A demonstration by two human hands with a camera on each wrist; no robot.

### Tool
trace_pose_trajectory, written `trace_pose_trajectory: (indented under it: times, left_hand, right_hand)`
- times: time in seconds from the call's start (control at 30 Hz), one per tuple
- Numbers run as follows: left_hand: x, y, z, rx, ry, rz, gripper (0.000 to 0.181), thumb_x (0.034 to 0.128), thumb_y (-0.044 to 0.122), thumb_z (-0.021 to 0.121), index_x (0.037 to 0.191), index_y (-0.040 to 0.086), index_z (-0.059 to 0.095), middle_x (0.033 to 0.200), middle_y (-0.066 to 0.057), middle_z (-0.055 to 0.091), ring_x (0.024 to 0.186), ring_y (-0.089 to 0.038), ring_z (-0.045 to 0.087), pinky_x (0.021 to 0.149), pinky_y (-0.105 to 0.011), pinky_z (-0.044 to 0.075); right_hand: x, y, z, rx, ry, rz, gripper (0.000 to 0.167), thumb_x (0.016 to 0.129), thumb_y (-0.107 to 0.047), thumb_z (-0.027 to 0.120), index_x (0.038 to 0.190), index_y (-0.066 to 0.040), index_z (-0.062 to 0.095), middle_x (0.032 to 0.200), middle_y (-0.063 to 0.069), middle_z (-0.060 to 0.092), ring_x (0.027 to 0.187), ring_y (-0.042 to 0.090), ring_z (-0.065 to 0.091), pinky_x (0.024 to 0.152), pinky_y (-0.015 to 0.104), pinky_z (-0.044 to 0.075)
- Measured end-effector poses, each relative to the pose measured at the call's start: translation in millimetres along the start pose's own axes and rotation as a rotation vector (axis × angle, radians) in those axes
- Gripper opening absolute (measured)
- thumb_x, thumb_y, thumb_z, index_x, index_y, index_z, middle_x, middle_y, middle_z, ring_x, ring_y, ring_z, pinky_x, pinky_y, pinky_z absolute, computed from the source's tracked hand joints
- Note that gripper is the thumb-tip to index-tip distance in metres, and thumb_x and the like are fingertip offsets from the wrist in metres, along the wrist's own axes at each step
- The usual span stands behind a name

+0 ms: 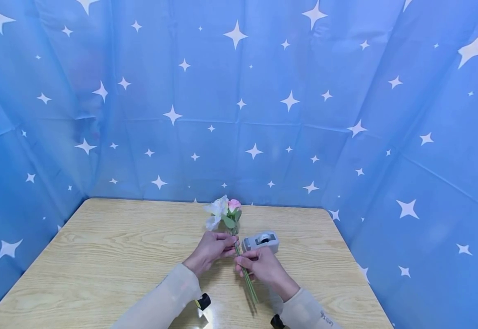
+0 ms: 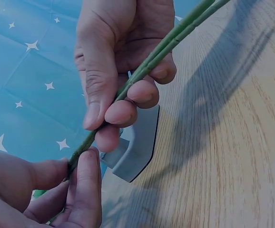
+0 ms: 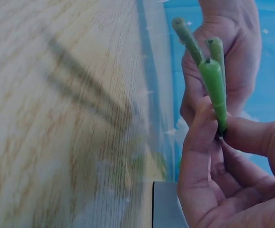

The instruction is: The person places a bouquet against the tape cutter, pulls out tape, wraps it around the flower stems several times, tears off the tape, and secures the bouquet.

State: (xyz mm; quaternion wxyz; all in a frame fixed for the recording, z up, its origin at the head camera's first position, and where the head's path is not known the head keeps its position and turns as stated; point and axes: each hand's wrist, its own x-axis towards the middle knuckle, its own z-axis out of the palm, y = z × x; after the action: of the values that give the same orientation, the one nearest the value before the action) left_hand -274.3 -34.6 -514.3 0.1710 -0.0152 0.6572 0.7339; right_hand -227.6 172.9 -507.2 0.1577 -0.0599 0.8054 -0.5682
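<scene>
A small bunch of flowers, a white bloom (image 1: 218, 211) beside a pink bloom (image 1: 233, 205) with green leaves, is held above the table. My left hand (image 1: 214, 247) pinches the green stems just below the leaves. Lower down, my right hand (image 1: 263, 267) grips the same stems (image 2: 149, 61) between thumb and fingers. The bare stem ends (image 3: 213, 71) stick out past the right hand, several close together and slightly spread. In the left wrist view the two hands nearly touch along the stems.
A grey tape dispenser (image 1: 270, 236) stands on the wooden table (image 1: 140, 242) just behind the right hand. Blue curtains (image 1: 206, 91) with white stars hang behind the table and at both sides. The stems cast a shadow on the tabletop.
</scene>
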Motion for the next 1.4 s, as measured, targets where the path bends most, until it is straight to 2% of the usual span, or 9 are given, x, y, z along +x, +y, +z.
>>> trace_pose_trajectory:
  times: [0.17, 0.47, 0.6, 0.83, 1.07, 1.4]
  left_hand:
    - [1.4, 0.5, 0.7, 0.001, -0.004, 0.006, 0.029, 0.1152, 0.013, 0.076, 0.135, -0.008, 0.079, 0.133, -0.021, 0.084, 0.089, -0.007, 0.082, 0.097, -0.032, 0.075]
    - [3.6, 2.4, -1.1, 0.002, -0.029, 0.027, 0.037, 0.1132, 0.018, 0.08, 0.135, -0.012, 0.076, 0.106, -0.009, 0.082, 0.086, -0.011, 0.081, 0.092, -0.03, 0.075]
    - [3.9, 5.5, -1.1, -0.005, -0.026, 0.028, 0.041, 0.1121, 0.021, 0.082, 0.135, -0.012, 0.074, 0.108, -0.011, 0.082, 0.083, -0.011, 0.081, 0.088, -0.028, 0.075]
    - [8.0, 3.6, -0.9, -0.004, 0.024, 0.026, 0.044, 0.1099, 0.024, 0.086, 0.133, -0.011, 0.074, 0.113, -0.02, 0.083, 0.083, -0.011, 0.084, 0.087, -0.028, 0.075]
    - [10.0, 2.3, 0.1, -0.009, 0.04, 0.017, 0.041, 0.1079, 0.02, 0.088, 0.132, -0.01, 0.076, 0.11, -0.017, 0.084, 0.082, -0.01, 0.083, 0.087, -0.027, 0.075]
    - [12.5, 0.5, 2.0, 0.033, 0.064, 0.019, 0.029, 0.1097, 0.016, 0.085, 0.127, -0.007, 0.081, 0.108, -0.016, 0.086, 0.081, -0.009, 0.084, 0.087, -0.029, 0.075]
  right_hand:
    - [0.4, 1, 0, 0.01, 0.01, 0.001, 0.029, 0.117, -0.02, 0.075, 0.123, 0.005, 0.086, 0.095, 0.015, 0.088, 0.081, 0.015, 0.082, 0.066, 0.03, 0.062]
    - [-0.4, 1, -1, 0.011, 0.03, -0.026, 0.029, 0.115, -0.02, 0.076, 0.124, 0.006, 0.085, 0.095, 0.016, 0.088, 0.082, 0.018, 0.084, 0.067, 0.031, 0.067]
    - [-0.7, 0, -1, 0.001, 0.036, -0.035, 0.028, 0.116, -0.019, 0.076, 0.124, 0.006, 0.085, 0.095, 0.017, 0.088, 0.082, 0.018, 0.084, 0.067, 0.033, 0.069]
    - [-3.1, -2, 1, -0.027, 0.066, -0.014, 0.025, 0.114, -0.019, 0.078, 0.12, 0.004, 0.087, 0.093, 0.013, 0.088, 0.078, 0.016, 0.082, 0.065, 0.033, 0.067]
    - [-2.5, -2, 0, -0.038, 0.064, -0.008, 0.025, 0.113, -0.021, 0.08, 0.116, 0.002, 0.088, 0.092, 0.013, 0.088, 0.078, 0.015, 0.082, 0.066, 0.032, 0.069]
    - [-2.3, 0, 1, -0.06, 0.081, -0.005, 0.023, 0.111, -0.022, 0.084, 0.115, 0.0, 0.089, 0.094, 0.014, 0.089, 0.079, 0.015, 0.084, 0.068, 0.037, 0.071]
